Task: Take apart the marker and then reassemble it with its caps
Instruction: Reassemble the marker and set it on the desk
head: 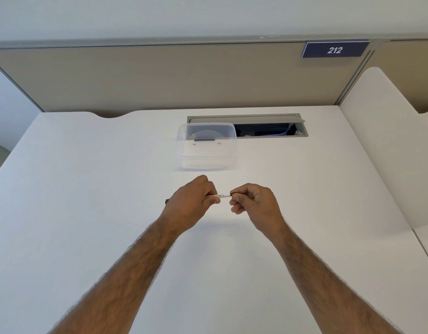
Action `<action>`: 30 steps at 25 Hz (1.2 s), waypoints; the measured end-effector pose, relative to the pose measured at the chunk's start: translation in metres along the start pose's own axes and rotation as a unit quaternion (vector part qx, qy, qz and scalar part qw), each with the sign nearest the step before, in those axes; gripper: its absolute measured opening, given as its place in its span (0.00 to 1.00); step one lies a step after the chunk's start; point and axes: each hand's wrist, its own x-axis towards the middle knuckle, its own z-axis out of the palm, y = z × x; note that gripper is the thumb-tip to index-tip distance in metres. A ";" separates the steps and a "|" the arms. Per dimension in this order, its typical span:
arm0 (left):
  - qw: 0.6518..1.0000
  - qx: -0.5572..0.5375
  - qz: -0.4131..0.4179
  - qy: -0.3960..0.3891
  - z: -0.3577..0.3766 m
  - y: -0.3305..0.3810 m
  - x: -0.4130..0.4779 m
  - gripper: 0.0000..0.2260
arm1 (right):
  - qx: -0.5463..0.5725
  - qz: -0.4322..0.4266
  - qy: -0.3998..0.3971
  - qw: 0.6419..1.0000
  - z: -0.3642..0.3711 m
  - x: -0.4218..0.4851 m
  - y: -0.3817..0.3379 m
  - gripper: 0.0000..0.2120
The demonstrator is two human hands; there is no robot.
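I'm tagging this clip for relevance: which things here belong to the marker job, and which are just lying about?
In the job:
marker
left hand, gripping it
right hand, pinching its end

Lying about:
clear plastic container
open cable hatch
212 sign

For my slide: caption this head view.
Both hands, left hand and right hand, grip a marker above the desk.

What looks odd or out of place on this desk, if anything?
Only small things. The cable hatch at the back of the desk stands open, with wires showing inside, and the clear plastic box overlaps its left end. The marker is held level between the left hand and the right hand. Nothing looks spilled or broken.
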 end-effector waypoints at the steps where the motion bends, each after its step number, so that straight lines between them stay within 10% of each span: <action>1: 1.000 0.001 -0.005 0.005 0.000 -0.001 -0.001 0.05 | -0.001 -0.001 0.000 1.000 0.000 0.000 0.000 0.08; 30: 0.999 -0.042 -0.006 -0.010 -0.004 0.004 0.004 0.08 | -0.019 -0.023 0.002 1.000 0.002 0.001 -0.001 0.10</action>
